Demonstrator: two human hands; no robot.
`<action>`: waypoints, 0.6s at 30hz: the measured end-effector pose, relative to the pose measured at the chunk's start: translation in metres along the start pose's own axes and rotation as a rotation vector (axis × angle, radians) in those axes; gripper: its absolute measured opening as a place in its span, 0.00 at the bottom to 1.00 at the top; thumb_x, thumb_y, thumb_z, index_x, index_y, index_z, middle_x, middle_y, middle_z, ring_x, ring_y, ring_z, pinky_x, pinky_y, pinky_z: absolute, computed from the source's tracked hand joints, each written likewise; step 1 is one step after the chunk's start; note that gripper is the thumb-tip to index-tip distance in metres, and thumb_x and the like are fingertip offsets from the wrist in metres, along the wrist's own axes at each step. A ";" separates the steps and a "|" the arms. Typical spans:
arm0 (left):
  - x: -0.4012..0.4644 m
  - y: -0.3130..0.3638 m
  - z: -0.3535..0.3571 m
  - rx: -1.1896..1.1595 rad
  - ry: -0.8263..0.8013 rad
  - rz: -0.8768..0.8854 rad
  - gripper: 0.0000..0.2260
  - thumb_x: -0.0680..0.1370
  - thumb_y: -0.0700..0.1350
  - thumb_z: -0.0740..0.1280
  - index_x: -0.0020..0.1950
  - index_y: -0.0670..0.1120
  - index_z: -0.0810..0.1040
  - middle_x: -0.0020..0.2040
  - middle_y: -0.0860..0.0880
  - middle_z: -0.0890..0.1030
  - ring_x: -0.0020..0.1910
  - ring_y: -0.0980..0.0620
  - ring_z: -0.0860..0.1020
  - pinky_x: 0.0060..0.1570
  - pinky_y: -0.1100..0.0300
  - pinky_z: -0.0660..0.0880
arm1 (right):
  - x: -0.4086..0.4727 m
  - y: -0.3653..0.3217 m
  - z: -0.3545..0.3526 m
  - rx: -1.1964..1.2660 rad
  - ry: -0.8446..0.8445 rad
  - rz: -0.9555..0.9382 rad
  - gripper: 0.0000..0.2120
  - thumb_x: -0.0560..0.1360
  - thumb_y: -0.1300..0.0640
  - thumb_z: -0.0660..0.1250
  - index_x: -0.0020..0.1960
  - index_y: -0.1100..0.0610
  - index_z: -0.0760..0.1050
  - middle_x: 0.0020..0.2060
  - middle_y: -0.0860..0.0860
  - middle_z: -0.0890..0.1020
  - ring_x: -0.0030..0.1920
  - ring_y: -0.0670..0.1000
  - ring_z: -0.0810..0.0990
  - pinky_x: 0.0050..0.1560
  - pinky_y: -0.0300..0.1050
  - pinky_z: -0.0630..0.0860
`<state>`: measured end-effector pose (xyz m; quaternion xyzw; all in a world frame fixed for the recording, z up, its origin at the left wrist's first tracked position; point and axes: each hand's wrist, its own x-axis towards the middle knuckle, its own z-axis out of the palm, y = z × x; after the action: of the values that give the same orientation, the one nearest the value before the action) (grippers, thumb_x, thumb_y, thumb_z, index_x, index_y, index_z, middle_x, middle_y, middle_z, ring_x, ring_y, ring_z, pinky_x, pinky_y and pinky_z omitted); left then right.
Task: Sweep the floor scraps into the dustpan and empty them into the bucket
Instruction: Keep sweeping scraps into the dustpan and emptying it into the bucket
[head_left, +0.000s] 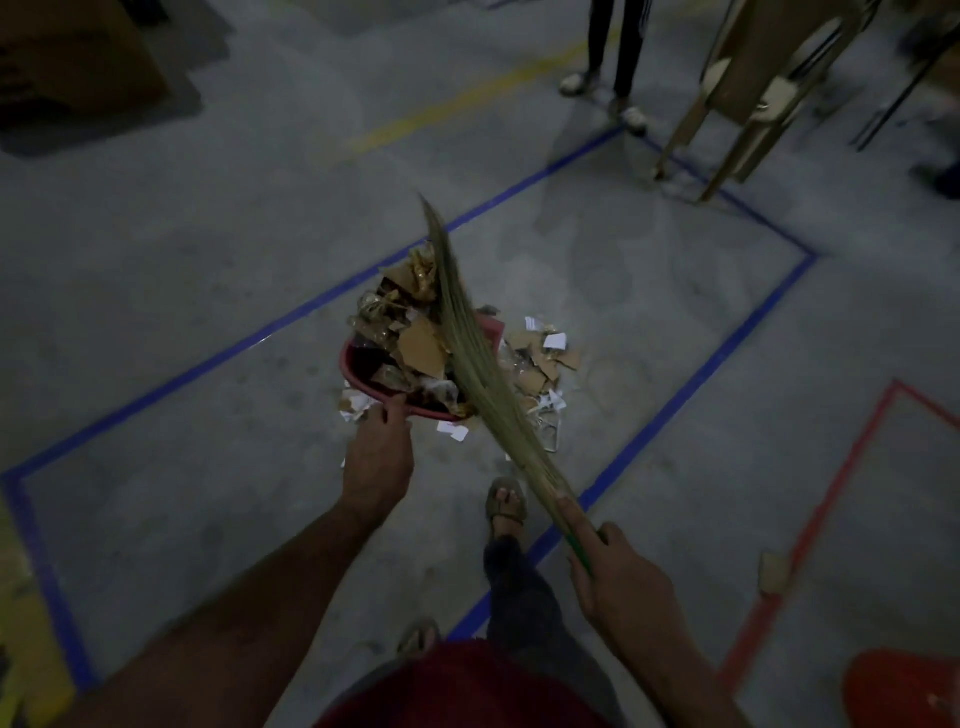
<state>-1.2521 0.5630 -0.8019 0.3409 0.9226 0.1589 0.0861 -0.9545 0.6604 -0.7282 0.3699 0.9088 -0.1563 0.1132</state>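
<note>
Dim grey concrete floor (208, 291) marked with blue tape lines. 1 red dustpan (363, 374) heaped with scraps (421, 345), more scraps just right of it. Left hand (379, 457) grips the dustpan's near rim; right hand (618, 571) grips 1 broom (467, 338) lying across the dustpan.

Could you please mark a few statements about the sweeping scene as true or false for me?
1. The left hand grips the red dustpan. True.
2. The dustpan is empty. False: cardboard and paper scraps are heaped in it.
3. The right hand holds the grass broom. True.
4. All scraps are already collected. False: loose scraps lie on the floor to the right of the dustpan.
5. The floor tape around the pile is green. False: the tape is blue.
</note>
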 end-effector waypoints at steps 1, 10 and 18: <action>-0.009 -0.001 -0.009 0.009 0.005 0.008 0.14 0.82 0.43 0.59 0.69 0.47 0.68 0.52 0.41 0.75 0.43 0.41 0.77 0.36 0.51 0.74 | -0.013 -0.009 -0.002 -0.004 0.014 0.019 0.39 0.76 0.46 0.65 0.79 0.35 0.46 0.39 0.45 0.63 0.28 0.47 0.60 0.24 0.37 0.56; -0.076 0.023 -0.051 0.029 0.050 0.167 0.17 0.80 0.40 0.61 0.69 0.45 0.68 0.52 0.41 0.76 0.42 0.41 0.78 0.35 0.51 0.75 | -0.120 -0.022 -0.013 0.050 0.150 0.112 0.38 0.80 0.49 0.60 0.77 0.34 0.37 0.43 0.49 0.69 0.29 0.46 0.63 0.27 0.38 0.59; -0.142 0.111 -0.045 -0.007 0.082 0.319 0.13 0.79 0.38 0.63 0.64 0.43 0.70 0.48 0.40 0.77 0.41 0.41 0.77 0.32 0.53 0.71 | -0.213 0.040 -0.007 0.107 0.274 0.205 0.39 0.76 0.49 0.67 0.78 0.36 0.47 0.39 0.48 0.70 0.28 0.48 0.68 0.27 0.44 0.69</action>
<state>-1.0899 0.5389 -0.7133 0.4759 0.8589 0.1877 0.0234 -0.7775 0.5537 -0.6615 0.4842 0.8635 -0.1404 -0.0161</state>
